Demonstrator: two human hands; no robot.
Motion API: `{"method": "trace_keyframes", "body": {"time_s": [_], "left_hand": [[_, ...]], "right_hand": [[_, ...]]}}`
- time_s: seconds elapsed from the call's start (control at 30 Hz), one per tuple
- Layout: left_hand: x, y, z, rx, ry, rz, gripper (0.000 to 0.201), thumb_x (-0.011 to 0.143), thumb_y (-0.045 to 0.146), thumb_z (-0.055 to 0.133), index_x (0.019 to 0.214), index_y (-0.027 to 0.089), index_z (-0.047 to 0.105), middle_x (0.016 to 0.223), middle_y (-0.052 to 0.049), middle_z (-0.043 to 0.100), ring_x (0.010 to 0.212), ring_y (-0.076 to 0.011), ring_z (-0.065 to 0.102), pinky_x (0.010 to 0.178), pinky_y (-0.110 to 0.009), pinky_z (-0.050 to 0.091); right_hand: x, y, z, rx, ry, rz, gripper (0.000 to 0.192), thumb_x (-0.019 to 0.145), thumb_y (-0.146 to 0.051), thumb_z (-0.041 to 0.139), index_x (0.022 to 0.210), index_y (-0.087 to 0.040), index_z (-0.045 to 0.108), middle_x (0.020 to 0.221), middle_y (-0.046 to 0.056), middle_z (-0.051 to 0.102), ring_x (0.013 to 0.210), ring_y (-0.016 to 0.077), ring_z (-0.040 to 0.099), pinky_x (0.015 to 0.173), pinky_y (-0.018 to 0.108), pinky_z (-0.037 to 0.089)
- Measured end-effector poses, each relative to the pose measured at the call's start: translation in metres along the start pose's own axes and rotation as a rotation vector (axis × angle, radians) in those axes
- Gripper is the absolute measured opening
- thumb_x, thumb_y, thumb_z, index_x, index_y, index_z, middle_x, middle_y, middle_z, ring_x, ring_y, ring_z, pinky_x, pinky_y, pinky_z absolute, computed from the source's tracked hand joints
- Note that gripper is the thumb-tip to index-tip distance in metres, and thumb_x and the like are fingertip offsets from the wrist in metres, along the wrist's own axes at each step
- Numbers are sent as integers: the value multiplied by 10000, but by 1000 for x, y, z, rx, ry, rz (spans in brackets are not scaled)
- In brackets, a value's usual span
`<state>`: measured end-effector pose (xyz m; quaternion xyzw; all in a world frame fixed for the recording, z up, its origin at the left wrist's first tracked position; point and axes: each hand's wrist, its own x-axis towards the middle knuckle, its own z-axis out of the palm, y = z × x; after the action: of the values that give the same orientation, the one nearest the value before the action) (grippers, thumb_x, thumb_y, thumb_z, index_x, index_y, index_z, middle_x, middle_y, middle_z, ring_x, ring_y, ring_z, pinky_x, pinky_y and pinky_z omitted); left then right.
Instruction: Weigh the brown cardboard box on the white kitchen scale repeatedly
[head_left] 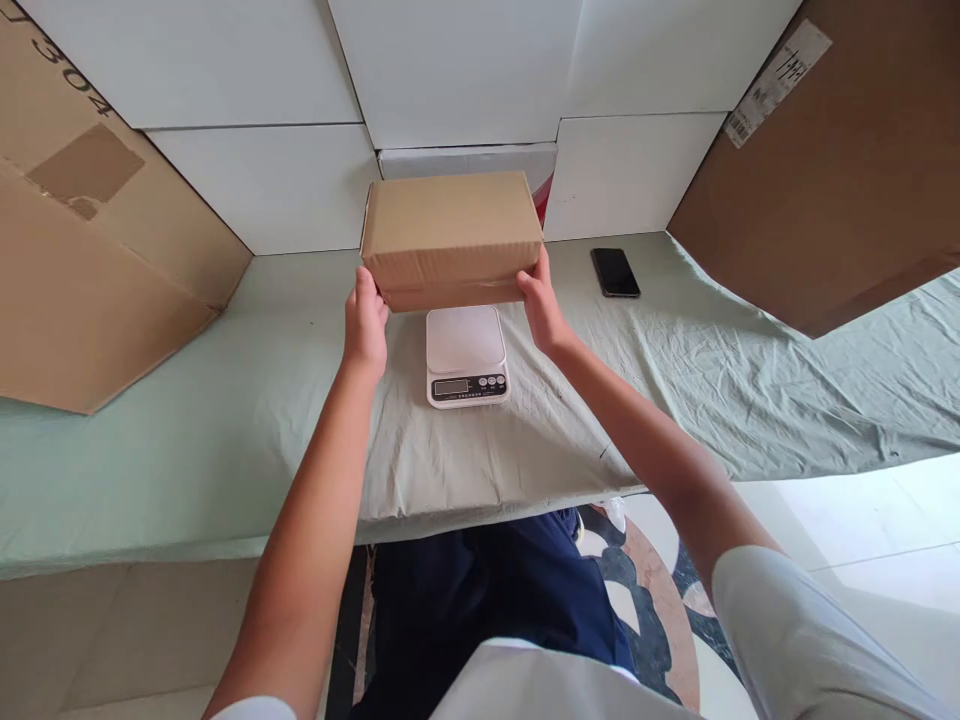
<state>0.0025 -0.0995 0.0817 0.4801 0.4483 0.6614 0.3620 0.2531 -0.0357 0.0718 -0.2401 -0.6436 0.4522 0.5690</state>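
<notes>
Between my two hands I hold a closed brown cardboard box (454,225), raised off the table. My left hand (365,322) grips its lower left corner, thumb on the near side. On the lower right corner my right hand (541,302) is closed the same way. Just below and nearer to me, a white digital kitchen scale (466,345) lies on the cloth, its dark display and buttons facing me. The scale's back edge is partly hidden by the box. No digits can be made out on the display.
A black phone (616,272) lies right of the box on the green cloth (300,440). Large cardboard cartons stand at the left (97,260) and right (840,180). White panels (457,70) close off the back, with a white and red box partly hidden there.
</notes>
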Motion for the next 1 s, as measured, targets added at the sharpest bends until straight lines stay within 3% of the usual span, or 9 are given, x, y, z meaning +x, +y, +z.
{"method": "trace_keyframes", "body": {"time_s": [0.17, 0.3, 0.43, 0.63, 0.77, 0.9, 1.0], "left_hand": [[52, -45, 13, -65, 105, -16, 821, 920, 850, 376, 1457, 265, 583, 1631, -100, 536, 1628, -251, 350, 1340, -412, 271], [56, -85, 16, -93, 185, -133, 805, 956, 791, 364, 1486, 212, 538, 1679, -137, 473, 1631, -231, 342, 1335, -394, 272], [56, -107, 15, -103, 174, -152, 819, 934, 825, 368, 1454, 225, 567, 1644, -143, 521, 1601, -238, 404, 1314, -408, 317], [69, -126, 13, -99, 106, -80, 1015, 760, 989, 421, 1373, 212, 646, 1568, -182, 594, 1572, -301, 447, 1299, -449, 353], [72, -128, 13, -113, 109, -78, 1081, 692, 1021, 462, 1387, 211, 642, 1594, -184, 569, 1583, -319, 427, 1310, -466, 331], [69, -125, 16, -118, 85, -73, 1106, 699, 1022, 450, 1454, 226, 595, 1666, -163, 490, 1617, -307, 367, 1327, -451, 308], [69, -122, 6, -73, 116, -76, 1096, 763, 1003, 365, 1539, 244, 521, 1763, -118, 314, 1665, -292, 233, 1361, -446, 241]], "right_hand": [[39, 43, 9, 42, 110, 41, 901, 785, -793, 585, 1535, -350, 355, 1688, 0, 408, 1626, 294, 293, 1404, 513, 200], [37, 79, 10, 115, 224, 101, 851, 749, -734, 628, 1452, -303, 417, 1631, 47, 455, 1574, 302, 368, 1378, 521, 253], [32, 96, 3, 144, 268, 161, 796, 721, -713, 641, 1371, -303, 433, 1591, 46, 478, 1540, 281, 409, 1361, 521, 289], [33, 92, -6, 28, 258, 256, 760, 695, -686, 633, 1306, -307, 387, 1547, 65, 501, 1499, 263, 453, 1346, 515, 307], [31, 88, -6, -21, 245, 283, 765, 700, -666, 629, 1331, -302, 395, 1568, 61, 502, 1502, 252, 451, 1357, 500, 303], [30, 86, -3, -2, 244, 275, 856, 686, -612, 650, 1425, -271, 387, 1621, 68, 481, 1521, 255, 451, 1376, 484, 280], [33, 87, -7, 26, 255, 304, 924, 710, -595, 647, 1525, -293, 337, 1731, 28, 366, 1628, 223, 331, 1396, 456, 229]]}}
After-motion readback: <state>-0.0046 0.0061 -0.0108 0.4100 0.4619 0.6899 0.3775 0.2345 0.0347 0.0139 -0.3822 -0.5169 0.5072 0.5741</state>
